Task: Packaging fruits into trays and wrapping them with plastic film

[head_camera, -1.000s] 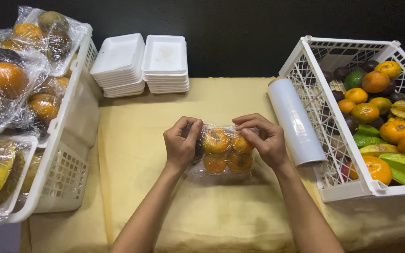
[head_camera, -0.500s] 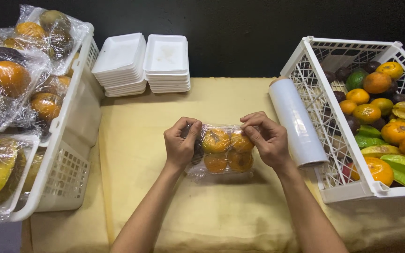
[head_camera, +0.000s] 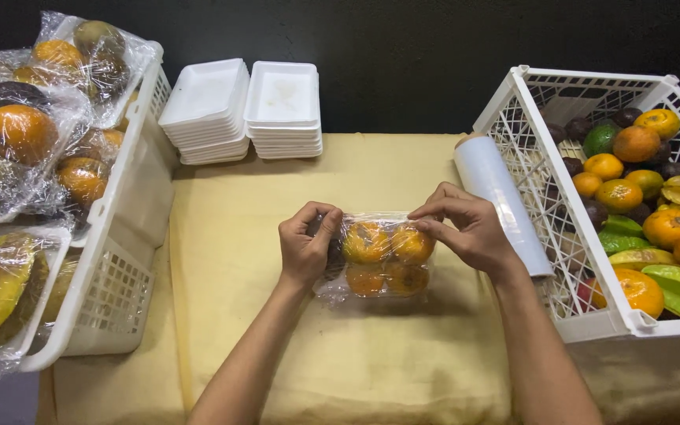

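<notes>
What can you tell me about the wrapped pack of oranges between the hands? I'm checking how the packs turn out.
The pack of oranges holds four small orange fruits, two above two, under clear, shiny, wrinkled plastic film. Any tray beneath them is hidden. It lies flat on the yellow cloth, near the table's middle. The left hand grips its left end; the right hand pinches the film at its upper right corner. Loose film bunches along its lower left edge.

Centre: glossy, crinkled clear film (head_camera: 332, 287) over 4 dimpled, waxy oranges (head_camera: 387, 258) | right: smooth film roll (head_camera: 501, 201); white moulded-plastic lattice crate (head_camera: 592, 323) | upper centre: 2 stacks of matt white foam trays (head_camera: 242, 106) | table: matt yellow cloth (head_camera: 403, 370), faintly creased.
</notes>
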